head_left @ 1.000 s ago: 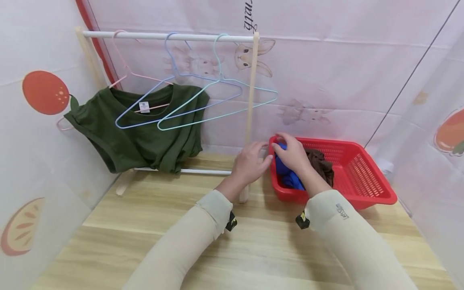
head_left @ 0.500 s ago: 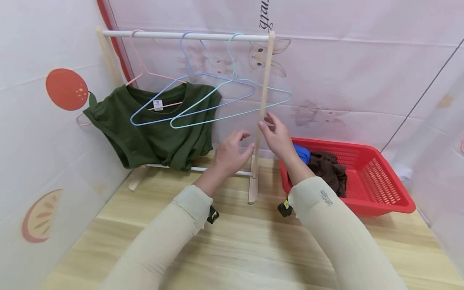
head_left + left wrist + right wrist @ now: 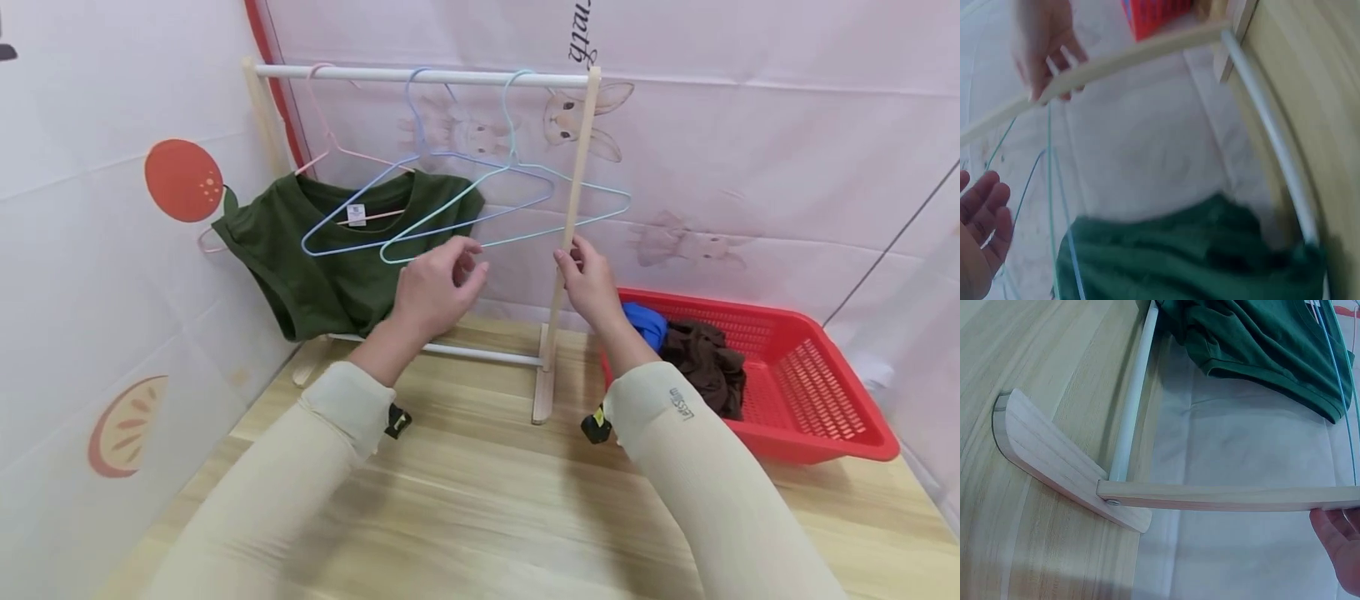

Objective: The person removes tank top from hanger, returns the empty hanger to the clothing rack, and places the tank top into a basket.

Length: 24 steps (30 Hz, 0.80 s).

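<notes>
The head camera is looking forward and down across the rack's (image 3: 574, 200) full width; both wrist cameras are facing it closer, turned sideways, sharing the green shirt (image 3: 1160, 259): bottom of the left wrist view, upper right of the right.

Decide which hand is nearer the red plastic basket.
Right. The right hand is at the pale wooden post left of the basket; the left hand is farther away, near the dark-green fabric shirt.
</notes>
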Each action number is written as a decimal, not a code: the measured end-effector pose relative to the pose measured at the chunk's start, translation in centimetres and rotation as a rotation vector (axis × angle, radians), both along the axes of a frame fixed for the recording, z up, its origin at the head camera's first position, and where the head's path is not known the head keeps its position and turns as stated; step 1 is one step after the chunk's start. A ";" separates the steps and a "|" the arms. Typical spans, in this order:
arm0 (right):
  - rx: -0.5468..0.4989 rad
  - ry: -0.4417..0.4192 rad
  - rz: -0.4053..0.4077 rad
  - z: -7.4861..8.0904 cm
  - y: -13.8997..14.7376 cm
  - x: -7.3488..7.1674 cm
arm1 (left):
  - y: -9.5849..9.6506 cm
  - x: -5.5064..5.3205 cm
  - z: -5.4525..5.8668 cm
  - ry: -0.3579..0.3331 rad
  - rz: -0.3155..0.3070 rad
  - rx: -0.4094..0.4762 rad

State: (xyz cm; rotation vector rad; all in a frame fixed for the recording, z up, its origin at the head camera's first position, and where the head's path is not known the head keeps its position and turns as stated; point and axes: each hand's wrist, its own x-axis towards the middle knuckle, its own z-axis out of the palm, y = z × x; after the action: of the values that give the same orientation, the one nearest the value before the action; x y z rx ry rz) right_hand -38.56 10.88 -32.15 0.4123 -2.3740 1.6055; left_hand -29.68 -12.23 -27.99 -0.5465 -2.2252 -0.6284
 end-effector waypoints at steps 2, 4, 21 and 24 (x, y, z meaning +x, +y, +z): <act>-0.001 0.000 0.003 0.0 0.0 0.0 | -1.0 0.1 0.9 0.040 0.022 -0.008; -0.005 -0.002 0.006 -0.1 0.0 -0.1 | -2.0 0.1 1.9 0.083 0.043 -0.012; -0.037 -0.022 0.065 -0.5 0.3 -0.6 | -12.2 -1.5 6.9 0.056 0.326 0.120; -0.054 -0.031 0.059 -0.4 0.4 -0.7 | -13.5 -2.2 7.2 0.032 0.361 0.126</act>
State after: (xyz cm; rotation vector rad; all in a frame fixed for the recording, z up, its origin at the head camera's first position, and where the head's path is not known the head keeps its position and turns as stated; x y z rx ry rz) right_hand -39.28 11.25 -32.50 0.4541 -2.3564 1.7096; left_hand -31.85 -25.70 -20.77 -0.0853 -2.1620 -0.5592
